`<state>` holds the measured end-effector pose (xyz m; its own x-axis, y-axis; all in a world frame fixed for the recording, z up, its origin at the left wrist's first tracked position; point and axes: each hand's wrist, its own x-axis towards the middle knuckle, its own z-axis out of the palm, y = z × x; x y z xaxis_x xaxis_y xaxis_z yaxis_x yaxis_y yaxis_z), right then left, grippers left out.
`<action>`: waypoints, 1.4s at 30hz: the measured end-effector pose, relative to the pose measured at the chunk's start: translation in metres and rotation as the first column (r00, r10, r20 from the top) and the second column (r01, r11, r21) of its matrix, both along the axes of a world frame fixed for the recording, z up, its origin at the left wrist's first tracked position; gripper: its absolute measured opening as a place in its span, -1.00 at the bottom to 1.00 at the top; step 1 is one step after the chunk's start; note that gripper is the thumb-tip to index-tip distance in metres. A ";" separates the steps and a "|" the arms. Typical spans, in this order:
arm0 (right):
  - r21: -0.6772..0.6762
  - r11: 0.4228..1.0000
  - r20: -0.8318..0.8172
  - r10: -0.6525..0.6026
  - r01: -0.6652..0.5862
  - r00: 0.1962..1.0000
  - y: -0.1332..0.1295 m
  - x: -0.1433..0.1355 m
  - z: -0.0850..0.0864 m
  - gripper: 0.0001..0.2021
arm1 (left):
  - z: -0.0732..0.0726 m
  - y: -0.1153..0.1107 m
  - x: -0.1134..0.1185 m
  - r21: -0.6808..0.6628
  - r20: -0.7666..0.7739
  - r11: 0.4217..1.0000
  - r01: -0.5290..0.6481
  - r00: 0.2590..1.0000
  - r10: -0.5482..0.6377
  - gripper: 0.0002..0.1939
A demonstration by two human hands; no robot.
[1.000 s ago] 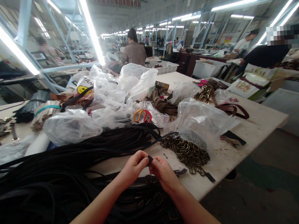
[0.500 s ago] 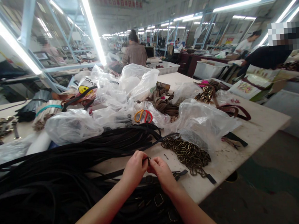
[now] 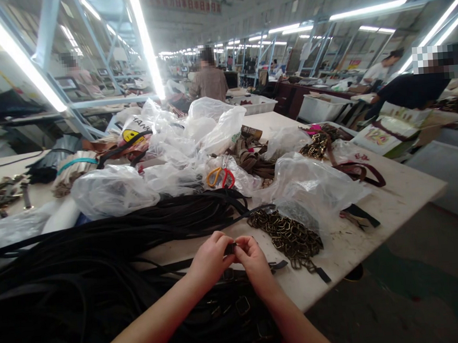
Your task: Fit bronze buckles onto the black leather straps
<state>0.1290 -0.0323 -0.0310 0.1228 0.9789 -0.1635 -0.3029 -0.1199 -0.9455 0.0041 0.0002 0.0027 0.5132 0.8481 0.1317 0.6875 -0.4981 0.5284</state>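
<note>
My left hand point(image 3: 211, 253) is closed, thumb and fingers pinching a small dark piece that looks like the end of a black strap point(image 3: 230, 248). My right hand point(image 3: 251, 256) pinches the same piece from the other side, the fingertips of both hands almost meeting. Any metal part on it is too small to make out. Just below the hands lies a black strap with a buckle point(image 3: 228, 274). Right of my right hand, a heap of brass-coloured metal buckles point(image 3: 286, 235) spills from a clear plastic bag point(image 3: 312, 186).
Long black straps point(image 3: 82, 265) cover the table's left and front. Scissors with orange and red handles point(image 3: 226, 178) lie on plastic bags behind the hands. Brown straps point(image 3: 251, 157) are heaped farther back. White bins point(image 3: 448, 172) stand beyond the table's right edge point(image 3: 414, 190). Several people work farther off.
Both hands have shifted slightly right, and the dark piece between the fingertips shows more. A small pin-like metal part seen on the table beside my right hand is no longer visible.
</note>
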 end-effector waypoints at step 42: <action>-0.202 0.829 0.941 0.313 -0.522 0.133 0.001 0.018 -0.016 -0.80 | -0.018 0.032 -0.082 0.320 -0.566 0.944 -0.084 0.782 0.261 -0.77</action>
